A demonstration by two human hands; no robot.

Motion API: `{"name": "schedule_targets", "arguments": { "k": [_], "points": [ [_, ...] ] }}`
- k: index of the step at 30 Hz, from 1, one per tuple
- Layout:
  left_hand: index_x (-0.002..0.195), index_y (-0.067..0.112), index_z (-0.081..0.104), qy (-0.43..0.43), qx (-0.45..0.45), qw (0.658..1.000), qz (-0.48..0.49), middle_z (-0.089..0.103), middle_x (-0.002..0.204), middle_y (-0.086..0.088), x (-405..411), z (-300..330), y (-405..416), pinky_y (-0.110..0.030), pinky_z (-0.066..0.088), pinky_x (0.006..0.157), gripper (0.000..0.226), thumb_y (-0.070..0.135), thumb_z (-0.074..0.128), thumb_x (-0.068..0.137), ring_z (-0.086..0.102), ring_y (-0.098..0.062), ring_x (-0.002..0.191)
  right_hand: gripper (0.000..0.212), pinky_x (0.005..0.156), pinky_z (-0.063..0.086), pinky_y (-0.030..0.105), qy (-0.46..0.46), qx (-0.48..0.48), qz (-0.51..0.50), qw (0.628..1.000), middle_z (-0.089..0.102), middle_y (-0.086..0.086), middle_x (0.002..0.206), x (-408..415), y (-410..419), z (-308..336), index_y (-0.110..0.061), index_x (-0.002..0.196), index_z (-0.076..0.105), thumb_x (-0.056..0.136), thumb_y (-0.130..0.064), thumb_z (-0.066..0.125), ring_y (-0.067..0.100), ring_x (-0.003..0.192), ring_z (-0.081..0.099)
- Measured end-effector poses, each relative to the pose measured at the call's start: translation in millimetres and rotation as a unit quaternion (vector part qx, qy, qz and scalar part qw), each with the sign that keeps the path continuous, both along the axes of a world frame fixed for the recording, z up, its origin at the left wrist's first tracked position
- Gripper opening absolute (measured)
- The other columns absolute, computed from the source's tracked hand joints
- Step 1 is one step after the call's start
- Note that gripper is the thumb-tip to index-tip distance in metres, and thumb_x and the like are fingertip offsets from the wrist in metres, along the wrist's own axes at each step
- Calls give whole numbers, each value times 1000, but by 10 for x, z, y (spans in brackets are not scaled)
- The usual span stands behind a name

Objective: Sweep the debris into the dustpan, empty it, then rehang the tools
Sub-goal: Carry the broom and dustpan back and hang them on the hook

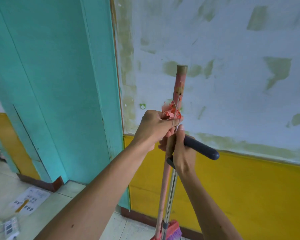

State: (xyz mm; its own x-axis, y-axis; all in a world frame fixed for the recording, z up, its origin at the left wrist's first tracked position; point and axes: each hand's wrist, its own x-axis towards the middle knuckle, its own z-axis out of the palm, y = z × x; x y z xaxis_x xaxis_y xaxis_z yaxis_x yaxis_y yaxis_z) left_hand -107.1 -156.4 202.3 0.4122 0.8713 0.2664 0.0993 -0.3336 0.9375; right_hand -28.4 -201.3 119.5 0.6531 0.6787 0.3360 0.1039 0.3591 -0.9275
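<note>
Our left fingers pinch a thin string and a crumpled scrap of red plastic tied round the broom handle, while our right fingers close round both that handle and the dustpan handle, holding the two together upright before the patchy white wall. On the floor at lower left lie printed sheets with dark blocks on them, but we cannot read the writing. The broom handle is worn pink with a bare brownish top end; its red head with purple bristles sits low by the yellow wall band. The dustpan handle is a metal tube ending in a dark bent grip that juts rightward. Our left hand sits just above our right hand.
</note>
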Motion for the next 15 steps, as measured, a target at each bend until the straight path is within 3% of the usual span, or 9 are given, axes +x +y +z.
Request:
{"name": "schedule_targets", "arguments": {
  "k": [3,5,6,8,9,11,13,15],
  "points": [
    [64,7,71,-7,-26,996,-82,62,48,1,8,105,145,-25,49,60,25,20,73,85,52,-11,43,74,38,46,28,-30,1,-11,999,62,7,46,71,162,93,-20,49,59,86,-78,34,19,40,60],
    [86,5,73,-109,-89,969,-203,69,65,-6,-77,98,266,-33,54,70,13,6,61,90,62,-16,57,78,38,48,38,-66,5,-30,997,58,9,43,121,263,112,-18,46,53,89,-78,30,25,39,58],
    [100,4,72,-188,-124,946,-234,71,75,-9,-147,58,357,-38,56,77,18,2,57,90,66,-20,67,81,41,49,43,-72,10,-33,997,57,11,43,146,306,123,-14,47,54,90,-77,30,30,41,58],
    [122,7,64,-292,-146,922,-206,73,90,-11,-305,-90,580,-44,56,87,34,3,59,89,70,-24,85,85,42,50,47,-67,8,-40,997,56,12,43,200,383,119,-8,52,57,86,-81,32,33,42,57],
    [127,13,61,-282,-121,938,-163,74,98,-8,-375,-235,683,-41,56,90,39,5,62,88,71,-23,95,85,40,49,44,-60,0,-42,997,56,11,43,213,413,116,-10,52,58,81,-86,34,32,41,55],
    [135,26,52,-110,-41,986,-120,67,119,4,-408,-640,772,-30,52,96,57,17,74,83,63,-18,116,73,39,44,34,-41,-13,-52,998,55,1,41,222,501,119,-21,51,61,75,-87,41,24,39,52],
    [143,37,35,91,2,979,-184,51,134,15,-260,-1043,674,-23,44,100,81,31,82,76,49,-10,129,52,42,41,31,-39,-24,-73,996,53,-5,41,219,631,115,-30,51,60,76,-74,45,18,39,49],
    [127,53,34,132,49,971,-195,50,128,13,-2,-1298,548,-20,47,90,70,46,76,71,51,-1,117,49,41,39,27,-45,-29,-83,995,53,-5,43,192,762,101,-27,53,56,78,-67,43,13,40,48]
  ]
}}
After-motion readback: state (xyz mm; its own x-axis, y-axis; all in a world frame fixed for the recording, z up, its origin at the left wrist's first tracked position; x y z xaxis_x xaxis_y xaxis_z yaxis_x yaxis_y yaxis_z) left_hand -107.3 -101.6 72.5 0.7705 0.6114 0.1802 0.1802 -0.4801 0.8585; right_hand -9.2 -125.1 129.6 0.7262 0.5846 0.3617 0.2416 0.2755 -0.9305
